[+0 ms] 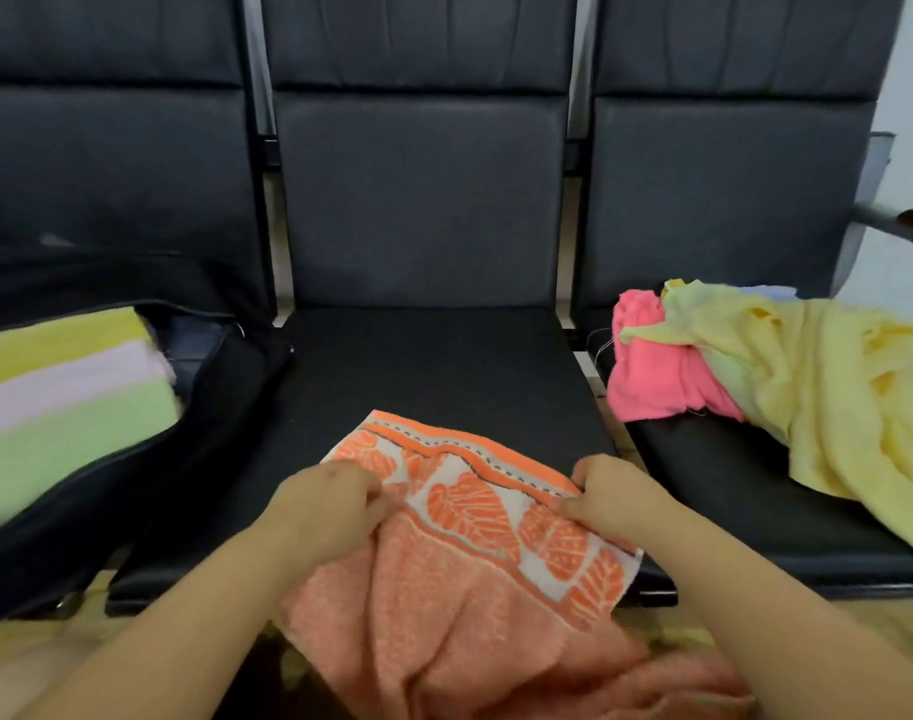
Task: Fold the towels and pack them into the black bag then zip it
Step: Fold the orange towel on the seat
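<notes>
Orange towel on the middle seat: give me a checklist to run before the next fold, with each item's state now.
1. Left hand grips the orange towel at its patterned border: ok.
2. Right hand grips the same border at the other end: ok.
3. Towel spread flat on the middle seat: not ok, its lower part hangs bunched off the front edge.
4. Black bag open to take it: ok, folded towels show inside.
5. Room left in the bag: cannot tell.
6. Unfolded pile on the right seat lies apart from the fold area: ok.
</notes>
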`<action>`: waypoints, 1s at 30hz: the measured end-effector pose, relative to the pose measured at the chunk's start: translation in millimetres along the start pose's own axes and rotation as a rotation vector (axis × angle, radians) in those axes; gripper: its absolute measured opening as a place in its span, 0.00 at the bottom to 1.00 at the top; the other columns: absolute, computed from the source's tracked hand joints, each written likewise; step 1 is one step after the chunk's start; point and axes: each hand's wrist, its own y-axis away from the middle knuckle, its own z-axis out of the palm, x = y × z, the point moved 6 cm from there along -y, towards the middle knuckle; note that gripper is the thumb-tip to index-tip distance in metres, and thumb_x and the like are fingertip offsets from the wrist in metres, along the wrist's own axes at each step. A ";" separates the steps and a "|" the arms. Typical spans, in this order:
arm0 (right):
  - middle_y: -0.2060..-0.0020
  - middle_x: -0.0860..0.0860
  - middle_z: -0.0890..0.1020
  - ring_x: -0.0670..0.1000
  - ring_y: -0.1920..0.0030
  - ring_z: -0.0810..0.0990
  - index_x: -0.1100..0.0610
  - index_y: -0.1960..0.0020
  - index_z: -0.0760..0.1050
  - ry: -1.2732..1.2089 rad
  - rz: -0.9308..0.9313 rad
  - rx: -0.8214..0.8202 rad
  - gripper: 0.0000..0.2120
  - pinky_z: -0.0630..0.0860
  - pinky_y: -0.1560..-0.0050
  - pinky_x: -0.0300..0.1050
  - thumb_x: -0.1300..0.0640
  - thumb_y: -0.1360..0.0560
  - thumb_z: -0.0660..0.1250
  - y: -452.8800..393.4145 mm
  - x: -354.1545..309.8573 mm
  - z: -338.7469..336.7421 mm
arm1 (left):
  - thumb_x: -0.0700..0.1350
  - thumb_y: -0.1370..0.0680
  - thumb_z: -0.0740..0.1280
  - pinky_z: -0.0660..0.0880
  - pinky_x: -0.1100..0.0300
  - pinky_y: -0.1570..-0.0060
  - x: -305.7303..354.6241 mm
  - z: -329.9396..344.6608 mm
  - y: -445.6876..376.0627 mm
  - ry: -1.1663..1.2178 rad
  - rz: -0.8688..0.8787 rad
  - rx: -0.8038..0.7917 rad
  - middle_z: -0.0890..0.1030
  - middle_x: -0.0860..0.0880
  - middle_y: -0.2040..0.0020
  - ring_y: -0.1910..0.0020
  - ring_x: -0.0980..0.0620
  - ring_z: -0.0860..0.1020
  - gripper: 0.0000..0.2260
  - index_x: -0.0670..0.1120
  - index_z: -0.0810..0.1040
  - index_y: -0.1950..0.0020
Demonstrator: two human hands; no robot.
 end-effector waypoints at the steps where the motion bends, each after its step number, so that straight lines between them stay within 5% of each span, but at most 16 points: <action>1: 0.64 0.48 0.73 0.49 0.63 0.73 0.53 0.63 0.67 -0.003 -0.055 -0.019 0.16 0.66 0.66 0.43 0.43 0.27 0.69 4.4 -5.2 1.7 | 0.61 0.21 0.58 0.67 0.61 0.56 -0.3 1.1 1.7 0.003 0.024 0.018 0.71 0.56 0.56 0.53 0.55 0.72 0.16 0.57 0.69 0.66; 3: 0.67 0.47 0.72 0.48 0.66 0.70 0.52 0.67 0.67 -0.009 -0.165 -0.036 0.18 0.66 0.65 0.44 0.43 0.29 0.71 12.9 -14.3 1.5 | 0.59 0.22 0.62 0.69 0.61 0.56 -3.5 5.5 2.3 0.088 0.043 0.045 0.72 0.56 0.55 0.55 0.56 0.73 0.13 0.55 0.70 0.63; 5: 0.66 0.47 0.73 0.47 0.65 0.72 0.53 0.66 0.69 -0.071 -0.228 -0.056 0.17 0.68 0.63 0.45 0.44 0.30 0.72 21.8 -19.0 -4.9 | 0.59 0.23 0.64 0.72 0.60 0.52 -9.5 5.3 2.7 0.184 0.001 0.068 0.77 0.56 0.50 0.51 0.55 0.76 0.11 0.54 0.74 0.47; 9: 0.67 0.47 0.74 0.45 0.67 0.73 0.55 0.64 0.72 -0.170 -0.279 -0.068 0.15 0.69 0.63 0.41 0.48 0.30 0.74 33.0 -15.0 -24.1 | 0.61 0.25 0.66 0.73 0.57 0.45 -26.9 11.7 0.8 0.208 -0.083 -0.049 0.78 0.52 0.40 0.40 0.51 0.75 0.27 0.55 0.64 0.29; 12: 0.67 0.47 0.75 0.43 0.67 0.74 0.53 0.63 0.75 -0.122 -0.258 -0.077 0.11 0.70 0.64 0.37 0.51 0.30 0.74 39.7 -5.6 -32.2 | 0.63 0.27 0.68 0.74 0.57 0.50 -38.5 9.9 2.8 0.179 -0.124 -0.094 0.79 0.54 0.48 0.48 0.54 0.76 0.17 0.56 0.74 0.44; 14: 0.65 0.47 0.78 0.45 0.64 0.77 0.55 0.60 0.78 -0.056 -0.203 -0.074 0.09 0.73 0.61 0.41 0.51 0.31 0.75 41.3 5.1 -36.5 | 0.63 0.29 0.69 0.75 0.56 0.53 -43.6 2.6 4.9 0.123 -0.118 -0.049 0.77 0.55 0.54 0.53 0.54 0.76 0.12 0.56 0.75 0.57; 17: 0.69 0.48 0.77 0.45 0.67 0.74 0.56 0.65 0.78 -0.064 -0.114 -0.051 0.11 0.68 0.64 0.39 0.50 0.30 0.74 43.3 24.4 -44.6 | 0.61 0.30 0.71 0.73 0.57 0.50 -48.1 -4.7 10.6 0.089 -0.069 -0.002 0.71 0.55 0.55 0.53 0.53 0.74 0.12 0.56 0.73 0.62; 20: 0.67 0.51 0.81 0.48 0.62 0.79 0.57 0.63 0.77 -0.313 -0.054 -0.090 0.10 0.74 0.58 0.38 0.53 0.26 0.71 46.0 38.3 -47.0 | 0.52 0.29 0.74 0.72 0.60 0.62 -58.5 -9.2 19.6 0.415 -0.093 -0.027 0.76 0.54 0.65 0.64 0.55 0.75 0.13 0.49 0.72 0.65; 22: 0.58 0.55 0.85 0.54 0.53 0.84 0.61 0.52 0.78 -0.563 -0.013 -0.155 0.11 0.79 0.46 0.49 0.52 0.23 0.67 48.6 40.4 -44.3 | 0.48 0.31 0.77 0.72 0.62 0.65 -64.6 -11.7 28.7 0.670 -0.124 -0.122 0.79 0.53 0.70 0.68 0.56 0.78 0.14 0.46 0.73 0.64; 26: 0.52 0.60 0.84 0.58 0.52 0.84 0.59 0.40 0.77 -0.775 0.103 -0.374 0.15 0.78 0.44 0.57 0.52 0.20 0.60 68.9 37.9 -36.6 | 0.52 0.47 0.84 0.81 0.51 0.57 -71.7 -7.3 54.2 1.169 -0.143 -0.487 0.83 0.37 0.51 0.56 0.43 0.83 0.32 0.38 0.78 0.51; 28: 0.48 0.62 0.83 0.60 0.50 0.83 0.61 0.40 0.79 -0.942 0.027 -0.509 0.22 0.80 0.47 0.57 0.51 0.30 0.73 82.0 26.0 -43.3 | 0.50 0.41 0.83 0.76 0.42 0.43 -72.1 -15.0 65.7 1.327 -0.021 -0.574 0.78 0.32 0.42 0.46 0.37 0.80 0.33 0.35 0.78 0.42; 30: 0.51 0.63 0.83 0.59 0.54 0.84 0.63 0.49 0.83 -1.203 -0.069 -0.530 0.33 0.82 0.58 0.51 0.52 0.50 0.85 88.6 17.6 -61.9 | 0.47 0.37 0.81 0.75 0.41 0.42 -74.6 -26.2 68.4 1.528 0.044 -0.532 0.75 0.29 0.39 0.44 0.35 0.78 0.34 0.34 0.75 0.37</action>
